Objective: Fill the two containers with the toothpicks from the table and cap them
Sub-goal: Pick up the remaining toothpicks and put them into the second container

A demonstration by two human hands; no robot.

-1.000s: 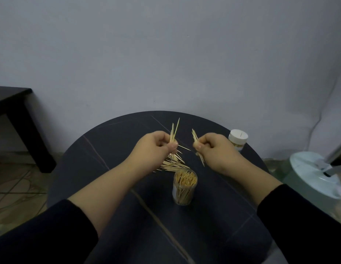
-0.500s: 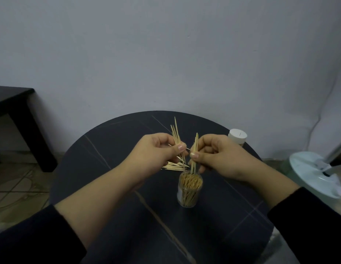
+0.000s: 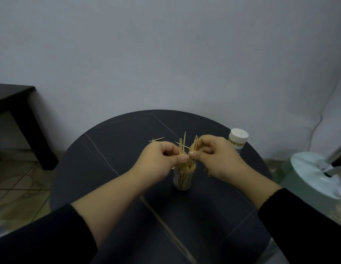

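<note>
On the dark worktop (image 3: 101,168), loose toothpicks (image 3: 156,139) lie beyond the left hand (image 3: 160,161), whose curled fingers pinch a bundle (image 3: 182,144) upright over the open container (image 3: 182,181). The right hand (image 3: 213,159) pinches another bundle (image 3: 194,144) beside it. Squaring the tips and lowering them straight should avoid jams. A capped container (image 3: 238,140) stands farther right.

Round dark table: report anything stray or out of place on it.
A few loose wooden toothpicks lie flat on the round dark tabletop beyond the left hand, outside the open clear toothpick jar. Nothing else looks askew; the white-capped jar stands upright.
</note>
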